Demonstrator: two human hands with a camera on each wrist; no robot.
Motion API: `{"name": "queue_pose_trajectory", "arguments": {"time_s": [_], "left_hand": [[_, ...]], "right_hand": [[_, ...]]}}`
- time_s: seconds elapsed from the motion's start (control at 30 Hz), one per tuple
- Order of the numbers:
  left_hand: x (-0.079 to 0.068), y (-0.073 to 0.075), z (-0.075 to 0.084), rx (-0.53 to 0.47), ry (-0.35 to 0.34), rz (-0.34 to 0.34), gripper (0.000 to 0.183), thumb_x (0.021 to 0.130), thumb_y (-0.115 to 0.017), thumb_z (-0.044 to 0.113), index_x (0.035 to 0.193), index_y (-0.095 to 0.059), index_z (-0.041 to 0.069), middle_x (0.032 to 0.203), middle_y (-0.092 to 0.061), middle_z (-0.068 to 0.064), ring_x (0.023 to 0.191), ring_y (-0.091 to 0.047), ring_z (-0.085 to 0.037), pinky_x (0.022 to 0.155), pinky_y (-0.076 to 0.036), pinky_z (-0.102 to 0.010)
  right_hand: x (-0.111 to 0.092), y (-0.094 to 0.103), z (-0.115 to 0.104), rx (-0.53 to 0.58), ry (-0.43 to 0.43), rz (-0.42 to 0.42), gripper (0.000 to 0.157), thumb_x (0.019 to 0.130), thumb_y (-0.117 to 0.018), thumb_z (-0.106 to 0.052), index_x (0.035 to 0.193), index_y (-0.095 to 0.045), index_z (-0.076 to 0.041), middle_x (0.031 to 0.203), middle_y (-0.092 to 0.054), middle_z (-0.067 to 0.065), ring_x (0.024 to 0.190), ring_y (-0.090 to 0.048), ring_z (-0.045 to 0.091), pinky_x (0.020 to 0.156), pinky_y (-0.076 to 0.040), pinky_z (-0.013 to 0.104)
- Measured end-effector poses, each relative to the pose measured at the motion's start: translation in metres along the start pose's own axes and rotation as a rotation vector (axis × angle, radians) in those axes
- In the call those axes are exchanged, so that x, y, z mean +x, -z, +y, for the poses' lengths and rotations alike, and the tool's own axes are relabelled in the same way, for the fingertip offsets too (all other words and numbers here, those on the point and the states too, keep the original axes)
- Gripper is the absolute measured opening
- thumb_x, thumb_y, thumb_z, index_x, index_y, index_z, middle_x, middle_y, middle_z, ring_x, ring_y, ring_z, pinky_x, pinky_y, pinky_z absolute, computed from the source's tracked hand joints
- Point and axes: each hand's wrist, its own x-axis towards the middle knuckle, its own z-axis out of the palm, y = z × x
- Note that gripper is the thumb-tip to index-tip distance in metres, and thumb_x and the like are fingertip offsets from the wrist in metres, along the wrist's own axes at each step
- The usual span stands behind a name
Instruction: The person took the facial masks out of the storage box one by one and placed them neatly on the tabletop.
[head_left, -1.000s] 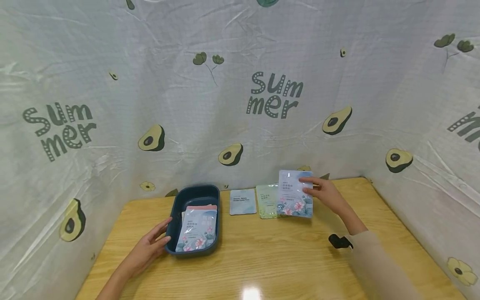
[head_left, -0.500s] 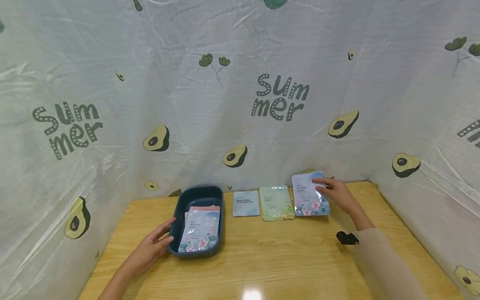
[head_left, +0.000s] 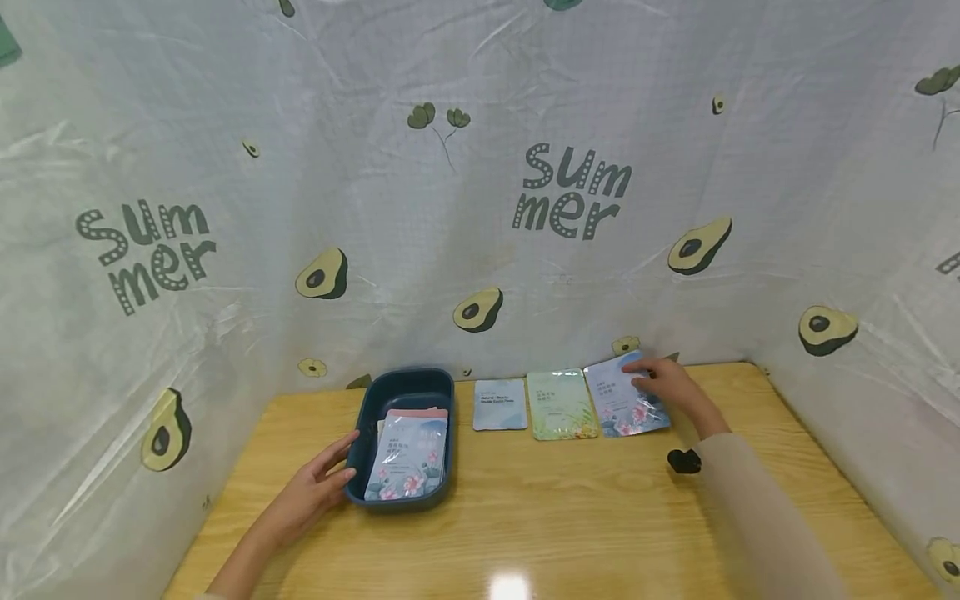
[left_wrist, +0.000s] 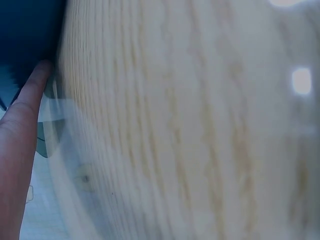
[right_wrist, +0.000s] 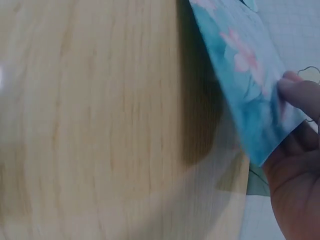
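My right hand (head_left: 671, 390) pinches a flat blue floral sachet (head_left: 618, 400) by its upper right, with the thumb on its printed face. In the right wrist view, that sachet's (right_wrist: 247, 70) near edge stands raised off the wood. To its left lie a green floral sachet (head_left: 561, 407) and a smaller pale blue packet (head_left: 500, 405) in a row. My left hand (head_left: 303, 500) rests its fingers against the left side of a dark blue bin (head_left: 411, 382). Inside the bin, a matching blue sachet (head_left: 408, 460) lies over a pink one (head_left: 420, 412).
The wooden table (head_left: 525, 508) ends at the back against a white curtain (head_left: 420, 217) printed with avocados, which also hangs along both sides. A small black object (head_left: 684, 461) is at the right sleeve.
My right hand has moved the blue floral sachet rightward off the green sachet and lowered it to the table beside that one. My left hand stays at the bin.
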Motion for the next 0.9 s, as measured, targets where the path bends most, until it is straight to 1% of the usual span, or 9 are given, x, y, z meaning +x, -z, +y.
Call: {"name": "queue_pose_trajectory", "arguments": {"time_s": [0.1, 0.2, 0.33, 0.4, 0.47, 0.57, 0.67, 0.8, 0.9], "left_hand": [[0.001, 0.002, 0.001, 0.001, -0.006, -0.005, 0.069, 0.106, -0.055, 0.015, 0.164, -0.016, 0.016, 0.165, -0.013, -0.025, 0.135, -0.046, -0.025, 0.102, -0.051, -0.034], [0.002, 0.001, 0.001, 0.001, -0.002, -0.001, 0.069, 0.106, -0.055, 0.015, 0.164, -0.017, 0.017, 0.165, -0.012, -0.025, 0.136, -0.045, -0.026, 0.102, -0.051, -0.034], [0.001, 0.001, 0.0, 0.0, -0.012, -0.008, 0.07, 0.106, -0.055, 0.015, 0.164, -0.015, 0.015, 0.164, -0.01, -0.028, 0.133, -0.047, -0.023, 0.102, -0.052, -0.033], [0.001, 0.001, 0.0, -0.005, -0.022, -0.015, 0.071, 0.106, -0.055, 0.015, 0.164, -0.014, 0.013, 0.164, -0.009, -0.029, 0.132, -0.048, -0.021, 0.101, -0.052, -0.033], [0.001, 0.0, -0.002, -0.014, -0.026, -0.026, 0.071, 0.107, -0.054, 0.014, 0.164, -0.013, 0.013, 0.164, -0.008, -0.03, 0.131, -0.049, -0.019, 0.101, -0.052, -0.034], [0.002, -0.002, -0.003, -0.025, -0.016, -0.015, 0.07, 0.106, -0.055, 0.015, 0.164, -0.015, 0.014, 0.164, -0.01, -0.028, 0.13, -0.051, -0.018, 0.101, -0.052, -0.034], [0.002, -0.003, -0.002, -0.027, 0.004, -0.008, 0.071, 0.106, -0.056, 0.015, 0.164, -0.016, 0.016, 0.165, -0.012, -0.025, 0.132, -0.048, -0.023, 0.102, -0.052, -0.035], [0.001, -0.003, 0.0, -0.01, 0.018, 0.011, 0.069, 0.106, -0.056, 0.016, 0.164, -0.019, 0.019, 0.165, -0.014, -0.024, 0.137, -0.044, -0.033, 0.102, -0.052, -0.036], [0.001, -0.003, 0.0, 0.008, 0.021, 0.028, 0.068, 0.106, -0.056, 0.016, 0.164, -0.02, 0.019, 0.164, -0.015, -0.024, 0.137, -0.043, -0.035, 0.1, -0.053, -0.035]], "right_hand": [[0.003, -0.002, -0.001, -0.02, -0.05, -0.014, 0.03, 0.099, -0.062, -0.006, 0.128, -0.068, 0.003, 0.138, -0.056, 0.032, 0.129, -0.048, 0.05, 0.104, -0.042, 0.064], [0.006, -0.005, -0.001, -0.07, -0.083, -0.006, 0.032, 0.098, -0.063, -0.006, 0.128, -0.067, 0.003, 0.138, -0.055, 0.033, 0.13, -0.047, 0.052, 0.105, -0.041, 0.064], [0.007, -0.01, -0.003, -0.118, -0.103, 0.008, 0.034, 0.094, -0.066, -0.003, 0.126, -0.067, 0.006, 0.136, -0.055, 0.036, 0.126, -0.051, 0.05, 0.102, -0.043, 0.063], [0.006, -0.011, -0.003, -0.14, -0.106, 0.015, 0.035, 0.092, -0.067, -0.001, 0.125, -0.066, 0.008, 0.134, -0.055, 0.037, 0.119, -0.054, 0.048, 0.099, -0.045, 0.063], [0.004, -0.014, -0.002, -0.162, -0.106, 0.036, 0.035, 0.091, -0.068, 0.0, 0.124, -0.066, 0.009, 0.134, -0.055, 0.037, 0.119, -0.053, 0.048, 0.1, -0.044, 0.063], [0.002, -0.016, -0.002, -0.202, -0.081, 0.093, 0.035, 0.089, -0.069, 0.0, 0.123, -0.066, 0.01, 0.134, -0.052, 0.037, 0.122, -0.049, 0.052, 0.102, -0.042, 0.065], [0.002, -0.019, -0.009, -0.214, -0.041, 0.167, 0.034, 0.09, -0.067, 0.002, 0.123, -0.065, 0.01, 0.135, -0.05, 0.037, 0.128, -0.044, 0.055, 0.104, -0.039, 0.066], [0.007, -0.024, -0.029, -0.127, 0.026, 0.308, 0.035, 0.092, -0.061, 0.007, 0.127, -0.063, 0.007, 0.134, -0.052, 0.033, 0.127, -0.046, 0.051, 0.103, -0.041, 0.064], [0.014, -0.031, -0.047, -0.067, 0.104, 0.419, 0.037, 0.092, -0.058, 0.011, 0.128, -0.063, 0.004, 0.131, -0.056, 0.028, 0.121, -0.051, 0.046, 0.098, -0.045, 0.061]]}}
